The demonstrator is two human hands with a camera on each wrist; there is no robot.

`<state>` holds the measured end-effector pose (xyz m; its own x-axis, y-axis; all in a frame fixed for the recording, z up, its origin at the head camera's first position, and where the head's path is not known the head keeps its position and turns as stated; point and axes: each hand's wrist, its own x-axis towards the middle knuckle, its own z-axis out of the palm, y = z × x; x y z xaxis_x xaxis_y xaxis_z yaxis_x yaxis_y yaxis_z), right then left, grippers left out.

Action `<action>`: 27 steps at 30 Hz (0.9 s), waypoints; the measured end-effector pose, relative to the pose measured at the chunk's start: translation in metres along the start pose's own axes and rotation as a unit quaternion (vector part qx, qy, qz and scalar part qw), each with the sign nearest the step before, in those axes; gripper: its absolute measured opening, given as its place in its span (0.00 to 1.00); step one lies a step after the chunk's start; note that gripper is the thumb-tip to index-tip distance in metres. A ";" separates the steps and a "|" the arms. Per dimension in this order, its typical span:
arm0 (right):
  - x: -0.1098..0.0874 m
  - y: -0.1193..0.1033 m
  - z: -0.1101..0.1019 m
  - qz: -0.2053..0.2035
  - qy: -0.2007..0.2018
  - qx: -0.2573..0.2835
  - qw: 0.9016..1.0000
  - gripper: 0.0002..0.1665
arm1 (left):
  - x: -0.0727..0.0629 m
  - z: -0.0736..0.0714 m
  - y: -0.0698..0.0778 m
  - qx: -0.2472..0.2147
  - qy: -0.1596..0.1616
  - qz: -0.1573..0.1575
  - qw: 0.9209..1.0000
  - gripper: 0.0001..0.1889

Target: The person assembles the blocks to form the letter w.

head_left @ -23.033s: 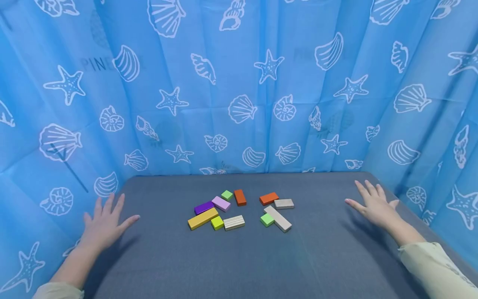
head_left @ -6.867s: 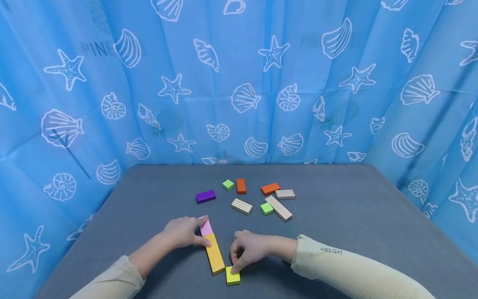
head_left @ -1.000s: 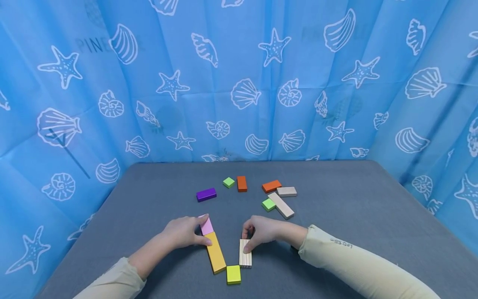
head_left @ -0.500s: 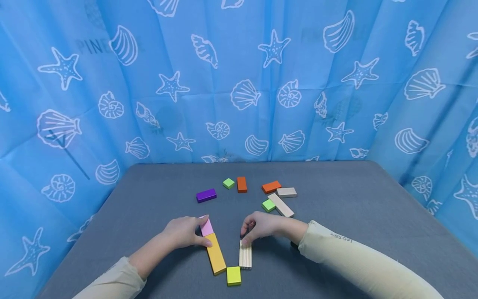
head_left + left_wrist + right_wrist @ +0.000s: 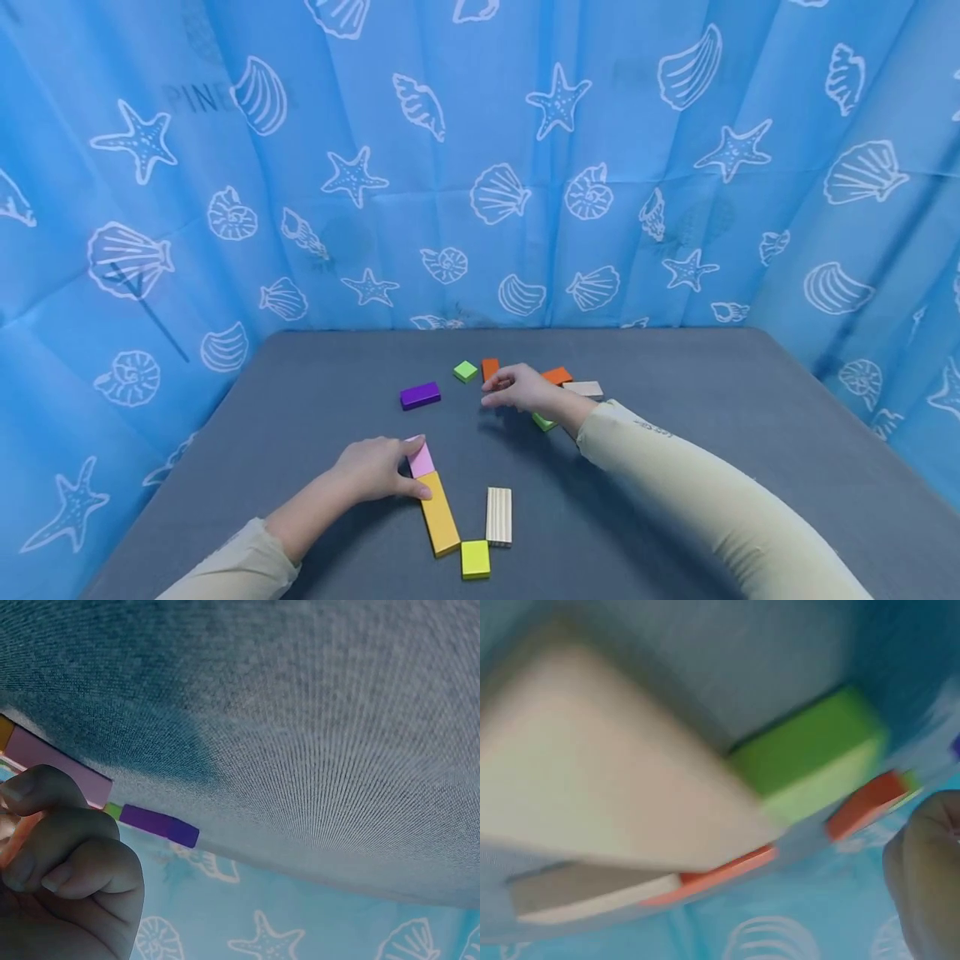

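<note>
My left hand (image 5: 375,468) holds a pink block (image 5: 422,459) with the index finger at its far end; the thumb touches the adjoining long yellow-orange block (image 5: 440,517). In the left wrist view, curled fingers partly cover the pink block (image 5: 64,765). At the near end of this row sits a small bright yellow block (image 5: 476,559), with a striped wooden block (image 5: 498,517) standing lengthwise off its far right corner. My right hand (image 5: 528,390), holding nothing, hovers among the far blocks, fingers loosely bent. It partly covers a red block (image 5: 490,368) and hides most of a long pale block (image 5: 615,765).
A purple block (image 5: 421,396) and a small green block (image 5: 465,372) lie at the back left. Right of my right hand are an orange-red block (image 5: 557,376), a pale block (image 5: 584,389) and another green block (image 5: 544,422). A blue shell-print curtain (image 5: 480,167) surrounds the grey table (image 5: 330,367).
Right hand has let go of the striped wooden block and moved away toward the back. Over the longer span, pink, yellow-orange, yellow and striped blocks came nearer. Left hand stays put.
</note>
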<state>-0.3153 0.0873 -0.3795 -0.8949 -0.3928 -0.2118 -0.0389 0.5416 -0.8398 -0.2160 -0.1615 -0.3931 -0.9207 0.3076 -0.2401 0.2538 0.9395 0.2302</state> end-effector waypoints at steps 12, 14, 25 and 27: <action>0.044 0.011 -0.025 -0.048 0.013 -0.064 0.997 0.43 | 0.001 0.001 0.000 -0.004 0.002 0.001 1.000 0.45; 0.049 0.012 -0.027 -0.046 0.000 -0.082 0.996 0.48 | 0.001 0.001 0.001 -0.006 0.001 0.001 1.000 0.45; 0.065 0.017 -0.027 -0.014 -0.039 -0.160 0.986 0.52 | 0.001 0.001 0.002 -0.007 0.001 -0.002 1.000 0.45; 0.067 0.017 -0.026 -0.019 -0.036 -0.161 0.986 0.51 | 0.001 0.001 0.002 -0.007 -0.001 -0.004 1.000 0.45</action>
<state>-0.3873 0.0899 -0.3951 -0.8566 -0.4630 -0.2279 -0.2211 0.7283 -0.6486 -0.2161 -0.1592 -0.3939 -0.9224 0.2997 -0.2437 0.2419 0.9400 0.2407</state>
